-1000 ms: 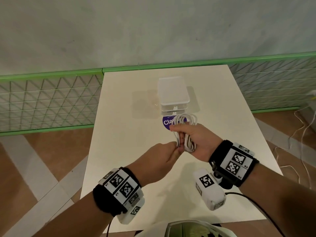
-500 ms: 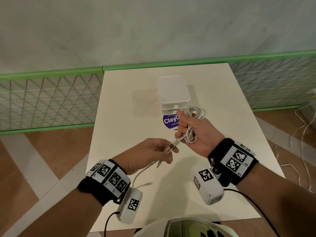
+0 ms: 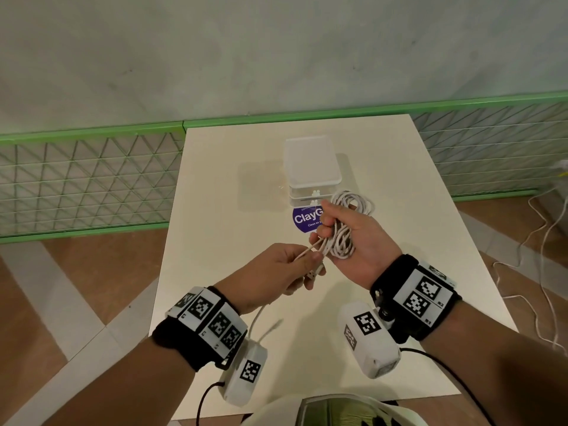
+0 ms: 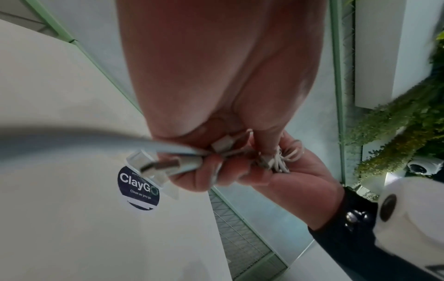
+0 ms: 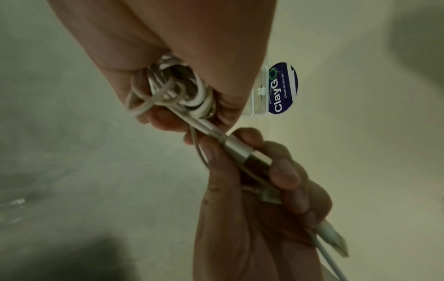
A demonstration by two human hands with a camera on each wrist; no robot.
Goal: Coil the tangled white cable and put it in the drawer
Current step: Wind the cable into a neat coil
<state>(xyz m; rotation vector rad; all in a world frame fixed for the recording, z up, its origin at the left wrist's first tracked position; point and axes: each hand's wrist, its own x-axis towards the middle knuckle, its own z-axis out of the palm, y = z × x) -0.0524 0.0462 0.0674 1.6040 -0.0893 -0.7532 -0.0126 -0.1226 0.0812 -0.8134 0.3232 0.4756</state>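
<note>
The white cable [image 3: 344,235] is gathered into loops in my right hand [image 3: 353,238], whose fingers curl round the bundle [image 5: 177,91] above the table's middle. My left hand [image 3: 295,265] pinches the cable's loose strands just left of the bundle, and a metal plug [image 5: 250,157] lies across its fingers [image 5: 283,171]. Another plug end [image 4: 158,165] hangs toward my left wrist. A small white drawer unit [image 3: 312,170] stands behind my hands, its drawers pushed in.
A round purple ClayGo sticker [image 3: 304,219] lies on the cream table [image 3: 221,186] in front of the drawer unit. A green mesh fence [image 3: 86,179] runs behind the table. Loose white cords [image 3: 541,241] trail on the floor at right.
My left hand drew away to the left with the cable end, then came back close to the bundle. My right hand lifted and tilted the loops.
</note>
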